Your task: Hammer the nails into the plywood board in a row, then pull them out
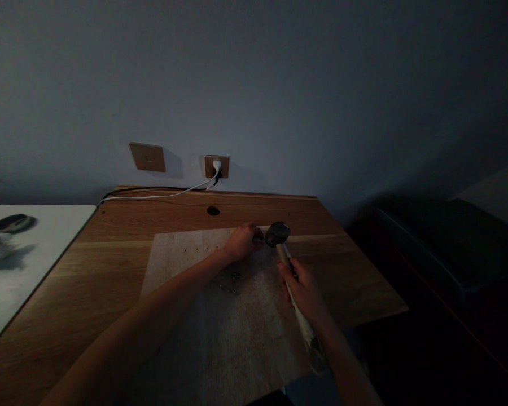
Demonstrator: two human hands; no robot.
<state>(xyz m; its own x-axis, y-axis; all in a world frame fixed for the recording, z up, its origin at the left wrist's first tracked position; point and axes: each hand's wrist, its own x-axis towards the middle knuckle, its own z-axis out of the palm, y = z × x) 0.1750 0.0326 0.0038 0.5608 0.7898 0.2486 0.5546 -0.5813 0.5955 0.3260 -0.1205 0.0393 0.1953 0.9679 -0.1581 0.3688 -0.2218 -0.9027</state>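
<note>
My right hand [298, 285] is wrapped round the pale wooden handle of a hammer [278, 234]. Its dark, rounded head is raised at the far right corner of a thin, pale wooden board [237, 344]. Just left of that head, my left hand [243, 241] rests at the board's far edge with its fingers pinched together. Something small and dark shows at those fingertips, too dim to make out. Several small metal pieces, seemingly nails [228, 286], lie loose mid-board. A row of small dark dots [197, 248] runs along the board's far side, left of my left hand.
The board lies on a wooden desk [105, 270] against the wall. A wall socket [217, 166] has plugs in it, with cables [165, 196] running left along the desk's back. A white table [38, 242] adjoins on the left, bearing a dark round object [13, 223].
</note>
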